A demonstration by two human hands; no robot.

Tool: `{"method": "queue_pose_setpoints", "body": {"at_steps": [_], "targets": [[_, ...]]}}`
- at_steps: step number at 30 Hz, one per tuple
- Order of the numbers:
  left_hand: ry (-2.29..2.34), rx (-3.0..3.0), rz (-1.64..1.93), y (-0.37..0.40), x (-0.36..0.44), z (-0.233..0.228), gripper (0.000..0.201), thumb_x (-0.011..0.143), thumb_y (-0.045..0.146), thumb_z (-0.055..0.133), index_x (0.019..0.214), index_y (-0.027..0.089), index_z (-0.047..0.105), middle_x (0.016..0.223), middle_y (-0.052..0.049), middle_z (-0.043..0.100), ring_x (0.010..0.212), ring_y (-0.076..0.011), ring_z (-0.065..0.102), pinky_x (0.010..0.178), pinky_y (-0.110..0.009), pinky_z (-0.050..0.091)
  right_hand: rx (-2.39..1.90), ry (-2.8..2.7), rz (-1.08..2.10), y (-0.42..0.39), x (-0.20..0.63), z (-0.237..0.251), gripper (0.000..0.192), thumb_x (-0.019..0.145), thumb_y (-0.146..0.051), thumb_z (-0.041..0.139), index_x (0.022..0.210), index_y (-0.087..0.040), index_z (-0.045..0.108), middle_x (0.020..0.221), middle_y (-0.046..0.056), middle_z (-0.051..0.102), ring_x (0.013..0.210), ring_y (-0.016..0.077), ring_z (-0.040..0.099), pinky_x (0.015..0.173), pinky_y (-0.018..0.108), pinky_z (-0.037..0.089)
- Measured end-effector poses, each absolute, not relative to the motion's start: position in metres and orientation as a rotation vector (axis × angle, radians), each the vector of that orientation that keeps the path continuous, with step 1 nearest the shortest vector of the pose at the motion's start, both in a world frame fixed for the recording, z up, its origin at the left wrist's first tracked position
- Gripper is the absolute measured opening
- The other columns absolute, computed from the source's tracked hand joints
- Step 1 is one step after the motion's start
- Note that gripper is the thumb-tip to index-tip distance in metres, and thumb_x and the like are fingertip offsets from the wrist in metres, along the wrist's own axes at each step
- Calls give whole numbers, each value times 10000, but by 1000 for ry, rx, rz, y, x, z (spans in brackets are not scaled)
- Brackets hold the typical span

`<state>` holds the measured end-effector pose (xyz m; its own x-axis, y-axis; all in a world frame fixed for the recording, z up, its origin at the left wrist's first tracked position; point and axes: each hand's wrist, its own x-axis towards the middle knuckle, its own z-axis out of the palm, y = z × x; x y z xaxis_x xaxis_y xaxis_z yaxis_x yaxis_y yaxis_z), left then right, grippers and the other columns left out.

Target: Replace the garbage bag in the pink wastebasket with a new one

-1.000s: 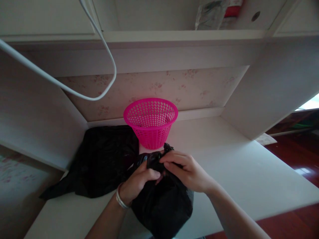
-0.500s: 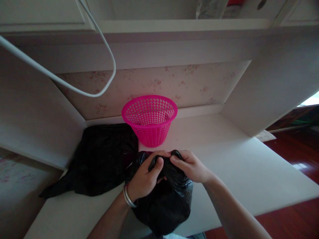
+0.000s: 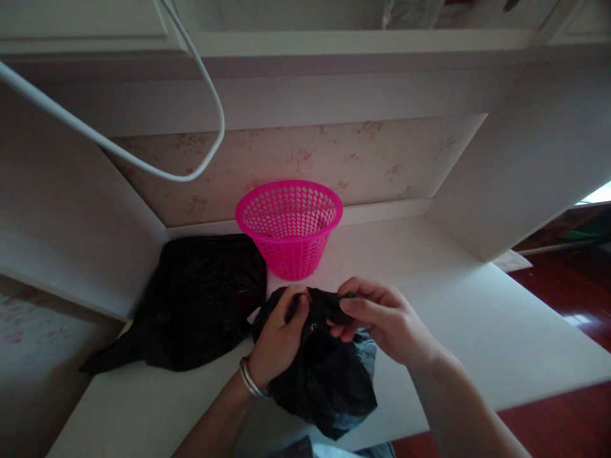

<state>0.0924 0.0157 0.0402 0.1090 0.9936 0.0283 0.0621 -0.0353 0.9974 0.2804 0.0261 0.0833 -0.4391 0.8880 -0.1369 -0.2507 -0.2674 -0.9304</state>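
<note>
A black plastic bag [image 3: 329, 381] hangs bunched between my two hands, over the near edge of the white desk. My left hand [image 3: 281, 334], with bracelets at its wrist, is closed round a gathered part of the bag's top. Thumb and fingers of my right hand [image 3: 377, 315] pinch another part of the rim, just to the right. What the bag holds, if anything, is hidden. Beyond my hands a pink mesh basket [image 3: 291, 254] stands upright against the wall. Left of it lies a second black plastic bag [image 3: 200, 312], spread on the desk.
The white desk top [image 3: 458, 312] stretches to the right, with side panels at both ends. A white cable [image 3: 157, 170] loops down at upper left. Above runs a shelf edge [image 3: 353, 43]. Red-brown floor [image 3: 554, 413] shows at the right.
My right hand has moved a little to the right, pulling the bag's rim away from my left hand, which keeps its grip. The basket and second bag stay in place.
</note>
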Motion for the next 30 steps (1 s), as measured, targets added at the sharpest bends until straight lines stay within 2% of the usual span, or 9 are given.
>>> {"method": "queue_pose_setpoints", "body": {"at_steps": [6,9,11,13,15,17,23,27,30], "targets": [[1231,1575,1294,11,93,39,277,1020,417,441,890,228,596,842,11,608,814,-152,569,789,-248,461,-1077,-1666,1546,2,265,67,145,893,-278,648,852,-210,526,751,6,730,681,136,687,585,219,495],[1208,1789,1299,6,90,39,208,1026,322,447,918,230,598,868,10,643,830,-139,593,791,-228,465,-1198,-1706,1340,5,262,60,227,871,-198,616,998,-251,435,690,-57,697,591,128,631,530,217,432],[1159,1914,1277,4,87,40,164,1023,261,457,942,234,597,881,16,667,829,-125,614,790,-210,467,-1278,-1822,1164,8,262,59,343,826,-149,622,1102,-254,448,639,-87,641,527,116,547,508,220,379],[1087,2024,1229,4,83,42,133,1017,213,470,966,234,591,891,24,687,829,-111,633,798,-192,469,-1302,-1979,913,11,263,61,264,780,-114,630,984,-240,521,635,-71,584,550,118,500,533,237,370],[1038,2108,1175,5,81,45,122,1010,178,478,982,231,584,903,25,699,836,-101,648,805,-178,470,-1238,-2105,641,13,265,63,177,748,-101,642,752,-215,506,707,-18,570,656,142,519,603,265,413],[1040,2159,1141,5,80,47,128,1004,154,478,993,223,584,910,20,706,836,-99,657,804,-175,472,-1117,-2165,457,16,266,62,211,731,-85,643,675,-201,477,855,41,600,800,183,562,701,301,473],[967,2288,1038,-3,80,53,140,961,113,508,933,205,611,842,-3,701,800,-141,653,781,-227,479,-783,-2187,137,28,269,41,251,739,4,505,879,-205,509,1261,149,642,1163,277,614,949,410,528],[866,2351,862,-6,77,55,179,890,38,556,908,195,639,794,-7,682,749,-151,639,716,-235,469,-775,-2167,254,31,270,32,348,692,21,471,929,-232,441,1338,128,647,1071,237,689,781,327,554],[899,2361,749,-5,72,53,246,836,-15,565,938,188,657,835,-22,696,766,-167,649,731,-255,482,-908,-2047,620,28,272,37,488,619,27,466,1029,-237,477,1203,69,705,970,196,704,755,291,531]]}}
